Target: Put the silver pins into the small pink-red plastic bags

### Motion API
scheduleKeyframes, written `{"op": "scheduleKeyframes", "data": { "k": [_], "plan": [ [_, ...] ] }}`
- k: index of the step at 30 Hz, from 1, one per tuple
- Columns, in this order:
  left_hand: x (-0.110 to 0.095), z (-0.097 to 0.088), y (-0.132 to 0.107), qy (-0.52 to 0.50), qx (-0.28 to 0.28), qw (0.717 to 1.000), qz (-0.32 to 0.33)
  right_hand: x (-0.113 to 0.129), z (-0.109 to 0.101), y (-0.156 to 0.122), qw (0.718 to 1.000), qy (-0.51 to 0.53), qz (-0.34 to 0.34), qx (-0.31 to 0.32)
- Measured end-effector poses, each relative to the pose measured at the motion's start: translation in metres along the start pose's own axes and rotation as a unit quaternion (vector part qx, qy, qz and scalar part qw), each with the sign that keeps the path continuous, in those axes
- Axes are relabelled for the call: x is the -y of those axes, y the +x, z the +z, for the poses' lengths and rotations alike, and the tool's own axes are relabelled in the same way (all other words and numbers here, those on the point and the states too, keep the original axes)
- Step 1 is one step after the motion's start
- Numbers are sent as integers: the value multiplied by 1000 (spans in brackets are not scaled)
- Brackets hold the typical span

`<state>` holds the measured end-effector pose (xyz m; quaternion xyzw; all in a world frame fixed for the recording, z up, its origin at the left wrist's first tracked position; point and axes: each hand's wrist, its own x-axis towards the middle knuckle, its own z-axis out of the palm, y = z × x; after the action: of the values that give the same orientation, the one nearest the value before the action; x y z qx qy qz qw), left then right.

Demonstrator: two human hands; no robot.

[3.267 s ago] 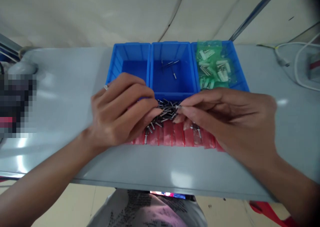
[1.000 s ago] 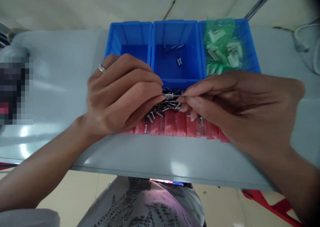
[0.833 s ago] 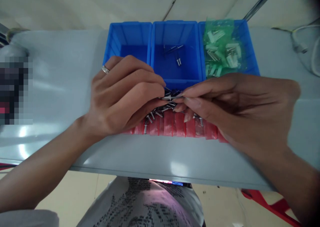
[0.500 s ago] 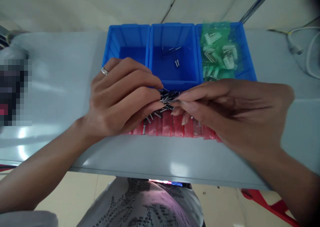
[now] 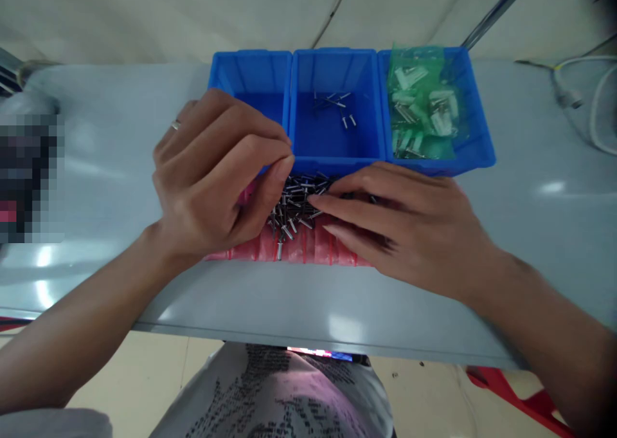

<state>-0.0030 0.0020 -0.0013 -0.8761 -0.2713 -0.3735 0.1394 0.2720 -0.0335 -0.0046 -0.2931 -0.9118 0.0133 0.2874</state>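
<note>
A heap of metal pop rivets [image 5: 293,214] lies on a row of pink plastic packets [image 5: 315,245] in front of the blue bins. My left hand [image 5: 216,168] hovers at the heap's left side, thumb and index fingertip pinched together; whatever is between them is hidden. My right hand [image 5: 409,232] reaches palm down over the right part of the heap. Its fingers are apart and the fingertips touch the rivets, with no rivet clearly gripped. Several loose rivets [image 5: 349,121] lie in the middle blue bin [image 5: 332,143].
The left blue bin [image 5: 253,71] stands partly behind my left hand. In the right blue bin [image 5: 475,129] sits a green plastic bag [image 5: 417,103] with white and metal parts. A white cable [image 5: 595,103] lies at the far right of the grey table [image 5: 270,303].
My hands have come apart from a thin metal piece between their fingertips. The left moved left and up; the right turned palm down onto the heap. More rivets show in the middle bin.
</note>
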Motion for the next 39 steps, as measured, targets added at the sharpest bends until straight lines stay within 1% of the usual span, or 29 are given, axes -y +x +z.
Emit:
{"op": "scheduleKeyframes", "data": {
  "k": [1, 2, 4, 6, 10, 13, 16, 21, 23, 25, 27, 30, 34, 39],
  "plan": [
    [1, 0, 0, 1, 2, 1000, 4, -1, 3, -1, 999, -27, -25, 14],
    [1, 1, 0, 3, 3, 1000, 5, -3, 6, -2, 998, -44, -35, 21],
    [2, 1, 0, 6, 6, 1000, 10, -5, 10, -3, 997, -54, -48, 25],
    [2, 1, 0, 7, 9, 1000, 10, -5, 11, -2, 997, -53, -49, 13],
    [1, 0, 0, 9, 15, 1000, 6, 2, 6, 1, 998, -50, -5, -32],
    [0, 0, 0, 11, 18, 1000, 6, 4, 0, 4, 998, -45, 29, -29],
    [0, 0, -1, 13, 19, 1000, 7, 2, -5, 5, 998, -18, 35, -49],
    [0, 0, -1, 10, 24, 1000, 9, 1, -7, 6, 992, 15, 50, -118],
    [0, -1, 1, 12, 23, 999, 35, 6, -7, 7, 978, 95, 108, -151],
    [0, -1, 3, 22, 23, 997, 66, 12, -7, 8, 949, 185, 186, -175],
    [0, -1, 5, 24, 10, 996, 84, 17, -7, 8, 923, 238, 240, -187],
    [1, 0, 4, 11, -10, 996, 89, 20, -6, 9, 909, 266, 262, -186],
    [1, 2, 2, -3, 5, 997, 75, 19, -3, 10, 903, 274, 268, -192],
    [0, 1, 3, -23, 8, 997, 78, 21, -4, 11, 891, 323, 259, -188]
  ]
}}
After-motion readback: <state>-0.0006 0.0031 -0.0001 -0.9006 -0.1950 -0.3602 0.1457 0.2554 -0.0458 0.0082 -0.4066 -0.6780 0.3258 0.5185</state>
